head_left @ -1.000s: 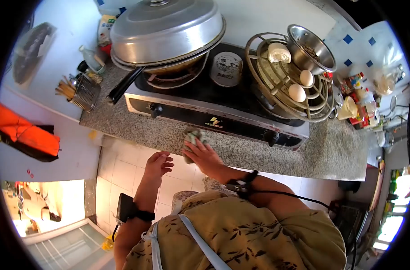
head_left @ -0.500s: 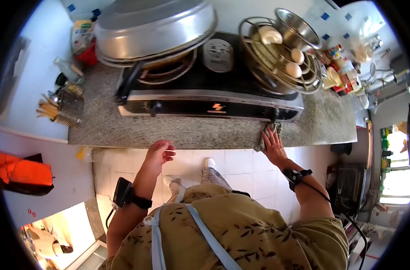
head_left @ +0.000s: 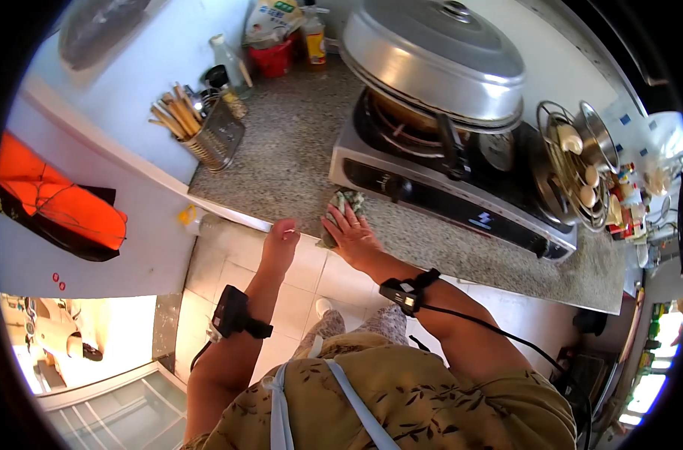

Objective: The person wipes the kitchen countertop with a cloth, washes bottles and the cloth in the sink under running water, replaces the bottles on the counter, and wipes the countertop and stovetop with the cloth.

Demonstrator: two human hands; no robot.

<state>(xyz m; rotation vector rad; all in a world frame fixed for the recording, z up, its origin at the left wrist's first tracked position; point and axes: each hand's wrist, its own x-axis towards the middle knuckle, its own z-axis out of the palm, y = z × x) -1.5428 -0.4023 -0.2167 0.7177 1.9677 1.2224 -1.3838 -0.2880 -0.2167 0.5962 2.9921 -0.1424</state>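
Observation:
My right hand [head_left: 350,234] presses down on a crumpled, patterned grey-green cloth [head_left: 349,199] at the front of the granite counter [head_left: 281,142], left of the stove's front corner. Its fingers lie over the cloth, and part of the cloth is hidden under the palm. Just off the counter's front edge, my left hand [head_left: 283,231] hangs with its fingers curled in and nothing seen in them. The gas stove [head_left: 446,202] stands right of and beyond my right hand.
A large lidded metal pan [head_left: 439,60] sits on the stove, its black handle [head_left: 452,146] pointing toward me. Eggs [head_left: 588,196] rest on a metal rack [head_left: 559,161] at the right. A metal utensil holder [head_left: 214,142] and glass bottle [head_left: 233,64] stand at the left.
My right hand has moved the cloth from below the stove's right knob leftward along the counter to its left front corner. My view has turned left; my left hand stays by the edge.

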